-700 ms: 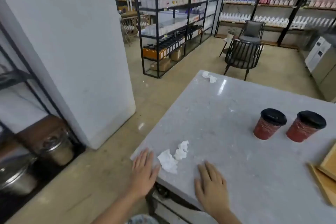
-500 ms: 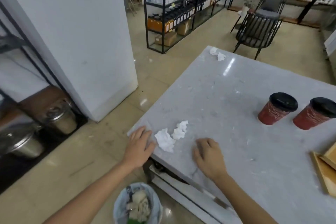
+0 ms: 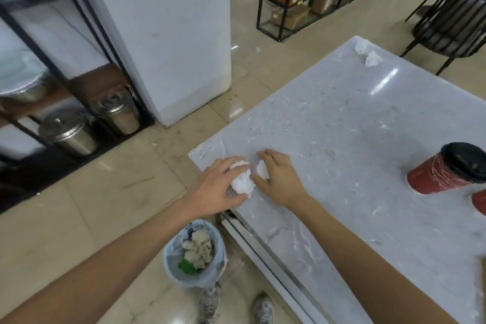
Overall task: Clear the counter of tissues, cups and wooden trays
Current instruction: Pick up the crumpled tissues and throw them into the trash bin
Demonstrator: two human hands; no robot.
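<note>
Two crumpled white tissues lie at the near left corner of the grey marble counter [image 3: 342, 118]. My left hand [image 3: 215, 187] closes its fingers around the larger tissue [image 3: 243, 183]. My right hand [image 3: 278, 179] cups the smaller tissue [image 3: 261, 169] beside it. Two more crumpled tissues [image 3: 368, 54] rest at the far corner. A red paper cup with a black lid [image 3: 447, 169] stands at the right edge, and a second red cup [image 3: 480, 201] is cut off by the frame.
A small bin lined with a pale blue bag [image 3: 194, 254], holding used tissues, stands on the floor below the counter corner. My shoes [image 3: 210, 305] are beside it. Steel pots [image 3: 71, 131] sit under a rack at left; a white pillar [image 3: 171, 34] and a black chair [image 3: 452, 23] stand beyond.
Both hands have moved inward from flat on the counter and closed over the two near tissues. The view has tilted down, so the bin and my shoes show.
</note>
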